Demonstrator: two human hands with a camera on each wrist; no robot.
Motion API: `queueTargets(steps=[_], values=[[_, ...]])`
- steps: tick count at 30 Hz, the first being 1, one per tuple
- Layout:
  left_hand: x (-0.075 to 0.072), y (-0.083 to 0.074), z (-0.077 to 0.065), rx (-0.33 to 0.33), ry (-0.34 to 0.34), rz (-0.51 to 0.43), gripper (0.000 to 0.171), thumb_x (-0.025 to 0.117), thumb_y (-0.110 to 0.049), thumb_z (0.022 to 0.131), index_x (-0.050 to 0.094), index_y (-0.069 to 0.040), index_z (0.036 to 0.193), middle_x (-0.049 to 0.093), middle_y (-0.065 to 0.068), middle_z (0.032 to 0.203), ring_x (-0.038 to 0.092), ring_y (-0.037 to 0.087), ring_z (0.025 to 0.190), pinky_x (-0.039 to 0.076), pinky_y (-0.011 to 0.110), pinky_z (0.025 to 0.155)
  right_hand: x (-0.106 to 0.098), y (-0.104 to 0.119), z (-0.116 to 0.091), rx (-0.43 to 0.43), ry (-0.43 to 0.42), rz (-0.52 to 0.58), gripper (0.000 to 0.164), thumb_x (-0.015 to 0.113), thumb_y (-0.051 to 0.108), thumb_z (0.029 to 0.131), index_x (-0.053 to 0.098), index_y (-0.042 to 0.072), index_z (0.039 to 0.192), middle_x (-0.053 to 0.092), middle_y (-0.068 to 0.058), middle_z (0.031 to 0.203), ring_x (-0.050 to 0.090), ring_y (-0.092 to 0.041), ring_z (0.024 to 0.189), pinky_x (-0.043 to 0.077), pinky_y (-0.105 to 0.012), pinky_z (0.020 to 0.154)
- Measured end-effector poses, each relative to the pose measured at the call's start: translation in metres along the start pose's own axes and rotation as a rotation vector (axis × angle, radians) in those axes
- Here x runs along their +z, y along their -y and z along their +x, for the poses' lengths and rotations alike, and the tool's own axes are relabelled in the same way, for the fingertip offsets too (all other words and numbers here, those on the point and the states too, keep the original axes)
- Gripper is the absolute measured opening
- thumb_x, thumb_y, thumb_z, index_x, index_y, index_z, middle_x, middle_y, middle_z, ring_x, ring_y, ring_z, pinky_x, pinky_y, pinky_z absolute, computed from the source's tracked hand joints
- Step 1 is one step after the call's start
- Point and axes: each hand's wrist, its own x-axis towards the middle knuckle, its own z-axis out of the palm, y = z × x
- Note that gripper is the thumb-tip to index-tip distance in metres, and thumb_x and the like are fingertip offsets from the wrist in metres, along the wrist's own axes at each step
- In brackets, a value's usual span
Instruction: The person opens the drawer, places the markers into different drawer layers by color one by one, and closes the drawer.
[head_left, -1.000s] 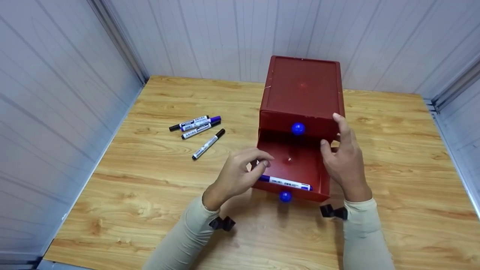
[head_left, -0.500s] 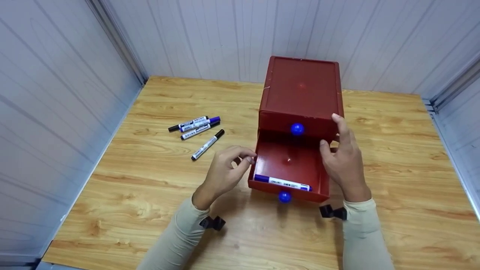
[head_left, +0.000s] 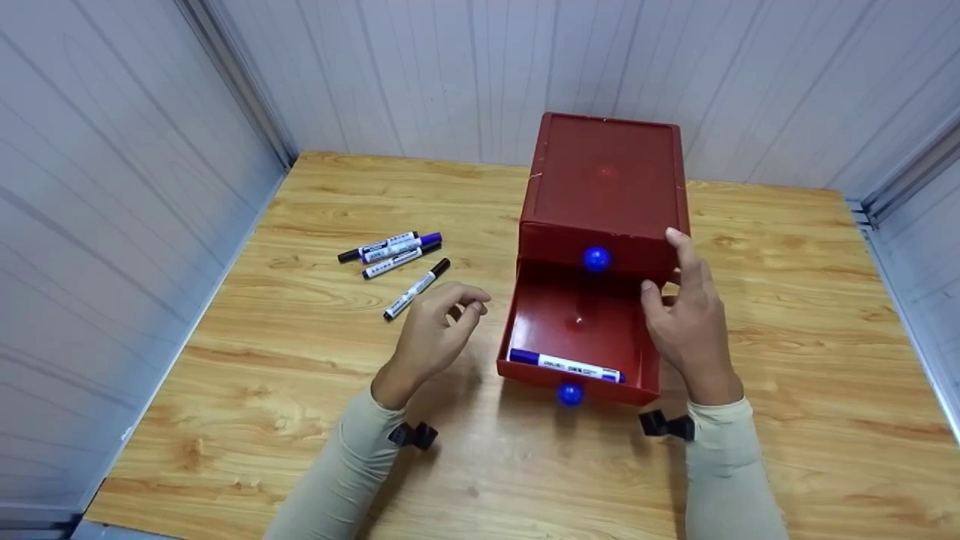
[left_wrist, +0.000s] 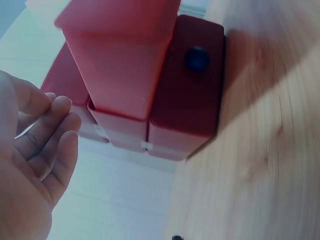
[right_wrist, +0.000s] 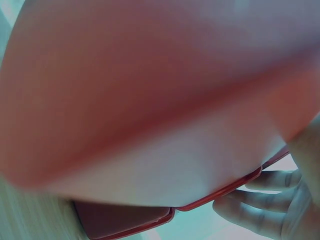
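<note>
Left hand (head_left: 433, 331) now clear of the open drawer (head_left: 555, 319), nearer the lone marker (head_left: 426, 280)

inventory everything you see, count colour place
table: 1, brown, underneath
cabinet: 1, red, right of centre
open drawer: 1, red, pulled out of cabinet
knobs: 3, blue, on cabinet
black-capped markers: 3, white, left of cabinet
blue-capped marker: 1, white, among those
drawer marker: at least 1, blue and white, inside
walls: 3, whitish, around table
wrist mounts: 2, black, at wrists
sleeves: 2, beige, lower edge
left grip: 1, bare, left of drawer
right grip: 1, bare, at cabinet corner
</note>
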Motion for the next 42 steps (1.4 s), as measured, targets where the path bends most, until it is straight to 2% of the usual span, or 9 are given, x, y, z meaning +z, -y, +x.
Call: queueTargets(steps=[3, 9, 12, 15, 21, 25, 31, 38, 42], values=[[-0.004, 0.01, 0.0, -0.03, -0.001, 0.038, 0.016, 0.06, 0.003, 0.092, 0.074, -0.004, 0.096, 0.071, -0.001, 0.085, 0.065, 0.011, 0.075, 0.055, 0.031, 0.063, 0.0, 0.0, 0.0, -0.006, 0.0, -0.005, 0.067, 0.06, 0.009, 0.095, 0.031, 0.027, 0.154, 0.05, -0.023, 0.132, 0.063, -0.039, 0.102, 0.057, -0.054, 0.074], [-0.016, 0.026, -0.001, -0.038, 0.015, 0.231, 0.014, 0.061, 0.001, 0.089, 0.074, -0.002, 0.094, 0.069, 0.002, 0.082, 0.063, 0.015, 0.075, 0.056, 0.038, 0.066, 0.0, 0.001, 0.0, 0.002, 0.01, 0.008, 0.068, 0.06, 0.009, 0.095, 0.031, 0.028, 0.154, 0.049, -0.023, 0.134, 0.063, -0.04, 0.104, 0.057, -0.054, 0.075], [-0.022, 0.033, -0.001, -0.062, 0.02, 0.288, 0.013, 0.062, 0.0, 0.089, 0.074, -0.002, 0.093, 0.069, 0.003, 0.083, 0.064, 0.016, 0.076, 0.054, 0.039, 0.069, -0.001, 0.0, 0.0, 0.002, 0.007, 0.01, 0.068, 0.06, 0.008, 0.095, 0.031, 0.028, 0.154, 0.049, -0.022, 0.135, 0.063, -0.04, 0.104, 0.057, -0.055, 0.075], [-0.03, 0.041, -0.001, -0.131, 0.013, 0.285, 0.014, 0.062, 0.0, 0.09, 0.075, -0.002, 0.093, 0.07, 0.004, 0.086, 0.064, 0.018, 0.078, 0.053, 0.039, 0.071, -0.001, 0.001, 0.0, 0.004, 0.007, 0.011, 0.068, 0.059, 0.007, 0.095, 0.031, 0.028, 0.154, 0.05, -0.021, 0.135, 0.063, -0.04, 0.104, 0.057, -0.055, 0.075], [-0.043, 0.055, 0.0, -0.309, -0.03, 0.204, 0.017, 0.06, 0.0, 0.091, 0.076, 0.0, 0.096, 0.073, 0.008, 0.092, 0.066, 0.021, 0.081, 0.053, 0.039, 0.074, -0.001, 0.001, 0.0, 0.004, 0.01, 0.016, 0.068, 0.059, 0.006, 0.095, 0.032, 0.028, 0.154, 0.051, -0.02, 0.135, 0.062, -0.039, 0.104, 0.057, -0.053, 0.075], [-0.048, 0.062, 0.002, -0.369, -0.019, 0.228, 0.017, 0.06, -0.003, 0.091, 0.076, 0.0, 0.097, 0.073, 0.009, 0.092, 0.066, 0.024, 0.083, 0.052, 0.04, 0.076, -0.002, 0.002, 0.0, 0.004, 0.018, 0.022, 0.069, 0.059, 0.005, 0.095, 0.031, 0.028, 0.154, 0.05, -0.021, 0.135, 0.062, -0.04, 0.105, 0.057, -0.055, 0.075], [-0.055, 0.07, 0.001, -0.415, 0.03, 0.323, 0.018, 0.06, -0.006, 0.091, 0.076, -0.002, 0.098, 0.072, 0.008, 0.091, 0.065, 0.024, 0.085, 0.051, 0.041, 0.079, -0.002, 0.001, 0.001, -0.003, 0.027, 0.006, 0.068, 0.059, 0.008, 0.096, 0.029, 0.027, 0.155, 0.048, -0.022, 0.137, 0.062, -0.041, 0.106, 0.057, -0.055, 0.077], [-0.06, 0.081, 0.002, -0.414, 0.035, 0.39, 0.02, 0.059, -0.01, 0.091, 0.076, -0.002, 0.099, 0.07, 0.009, 0.091, 0.064, 0.026, 0.086, 0.049, 0.043, 0.079, -0.002, 0.0, 0.001, -0.016, 0.019, -0.005, 0.068, 0.059, 0.01, 0.096, 0.029, 0.027, 0.155, 0.048, -0.023, 0.136, 0.062, -0.041, 0.106, 0.056, -0.056, 0.077], [-0.06, 0.087, 0.001, -0.404, 0.022, 0.468, 0.02, 0.06, -0.012, 0.091, 0.076, -0.002, 0.098, 0.068, 0.012, 0.098, 0.062, 0.03, 0.094, 0.048, 0.046, 0.082, -0.002, 0.0, 0.0, -0.011, 0.019, -0.001, 0.068, 0.059, 0.01, 0.096, 0.03, 0.027, 0.155, 0.048, -0.023, 0.137, 0.061, -0.04, 0.106, 0.057, -0.055, 0.077]])
